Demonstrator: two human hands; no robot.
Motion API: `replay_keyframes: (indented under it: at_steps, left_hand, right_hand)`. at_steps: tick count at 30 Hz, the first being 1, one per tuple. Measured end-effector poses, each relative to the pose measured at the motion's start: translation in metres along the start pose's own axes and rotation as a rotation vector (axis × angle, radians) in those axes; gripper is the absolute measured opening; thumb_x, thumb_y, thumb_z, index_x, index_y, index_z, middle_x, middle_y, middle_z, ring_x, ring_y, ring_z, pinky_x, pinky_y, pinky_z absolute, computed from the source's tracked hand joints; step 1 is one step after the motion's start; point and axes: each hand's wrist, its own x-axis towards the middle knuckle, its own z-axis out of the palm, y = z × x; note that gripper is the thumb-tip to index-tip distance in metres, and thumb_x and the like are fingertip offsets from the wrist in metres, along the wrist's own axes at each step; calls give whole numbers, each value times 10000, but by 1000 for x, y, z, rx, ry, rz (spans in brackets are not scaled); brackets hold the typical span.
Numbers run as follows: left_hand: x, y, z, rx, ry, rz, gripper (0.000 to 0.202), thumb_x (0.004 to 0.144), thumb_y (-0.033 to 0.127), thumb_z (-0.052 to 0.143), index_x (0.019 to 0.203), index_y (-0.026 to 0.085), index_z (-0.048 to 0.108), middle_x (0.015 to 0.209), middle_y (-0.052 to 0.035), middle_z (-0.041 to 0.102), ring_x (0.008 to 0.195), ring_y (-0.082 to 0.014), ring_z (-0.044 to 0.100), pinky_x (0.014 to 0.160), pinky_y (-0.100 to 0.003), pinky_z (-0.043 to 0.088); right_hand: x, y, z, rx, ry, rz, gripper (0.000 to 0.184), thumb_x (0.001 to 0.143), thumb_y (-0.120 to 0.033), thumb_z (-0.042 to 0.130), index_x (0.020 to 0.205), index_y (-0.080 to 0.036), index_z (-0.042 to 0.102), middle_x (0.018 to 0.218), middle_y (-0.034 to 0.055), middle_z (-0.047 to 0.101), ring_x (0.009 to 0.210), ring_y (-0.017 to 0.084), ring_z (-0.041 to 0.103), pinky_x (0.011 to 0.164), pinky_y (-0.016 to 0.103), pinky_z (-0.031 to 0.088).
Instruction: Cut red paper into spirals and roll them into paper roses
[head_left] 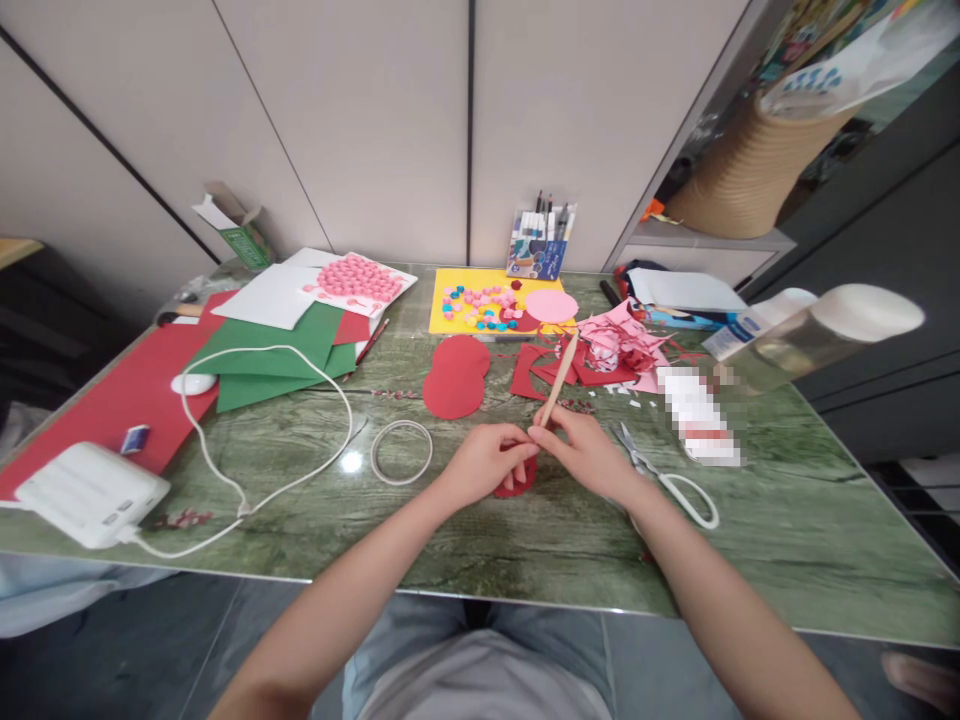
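Head view: our right hand (581,450) grips a wooden stick (561,378) over the table (465,545), its long axis running away from us, far end leaning right. Our left hand (487,462) partly covers red paper (514,490); whether it pinches, we cannot tell.

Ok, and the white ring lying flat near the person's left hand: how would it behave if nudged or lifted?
The white ring looks light, given its slim band. Nudged, it would probably slide, since it lies flat on a shiny tabletop. Stood on edge, its round outline might let it roll.
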Motion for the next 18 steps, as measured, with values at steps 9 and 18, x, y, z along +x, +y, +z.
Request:
replay_keyframes:
  at_steps: [9,18]
  left_hand:
    - [0,-2,3,64,20,16,284,834,384,445,759,147,582,590,-15,627,429,-94,550,393,-176,393]
    - [2,-6,6,56,46,34,245,850,308,419,781,138,581,767,-65,695,528,-117,630,488,-208,468]
  right_hand:
    - [1,1,2,-61,21,-4,168,881,-313,444,813,-194,540,727,6,607,675,159,565,638,262,405]
    - [1,1,6,-116,76,15,159,867,-319,471,795,-192,535,714,5,606,681,165,568,651,267,399]
